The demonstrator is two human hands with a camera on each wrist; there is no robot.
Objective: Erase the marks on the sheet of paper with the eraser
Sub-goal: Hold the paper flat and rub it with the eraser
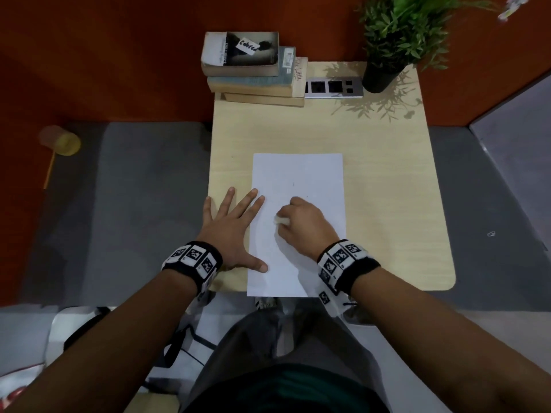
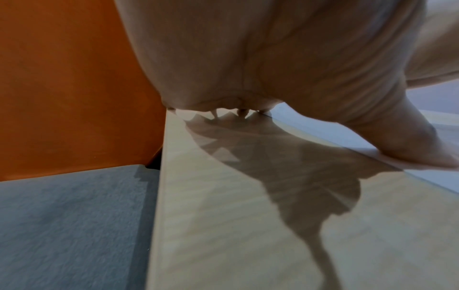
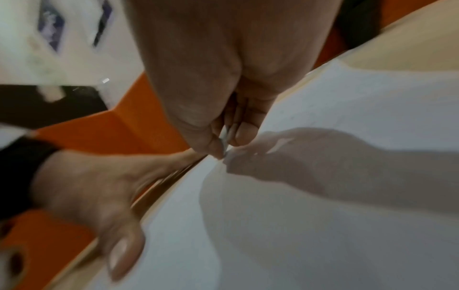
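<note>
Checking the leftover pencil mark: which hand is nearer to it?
Right. The right hand, gripping the eraser, sits just below the mark; the left hand lies flat at the paper's left edge.

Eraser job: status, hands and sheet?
Left hand flat, fingers pinning sheet edge. Right hand pinching eraser on paper. Small mark remains ahead. Nothing in the way.

Left hand [image 2: 273, 58] seen from beneath, palm filling the upper frame, thumb pressed flat on the sheet of paper [image 2: 323, 129] at right. Pale wood bench [image 2: 223, 225] below, crossed by the hand's shadow. Orange wall [image 2: 74, 78] and grey floor [image 2: 69, 225] at left.
</note>
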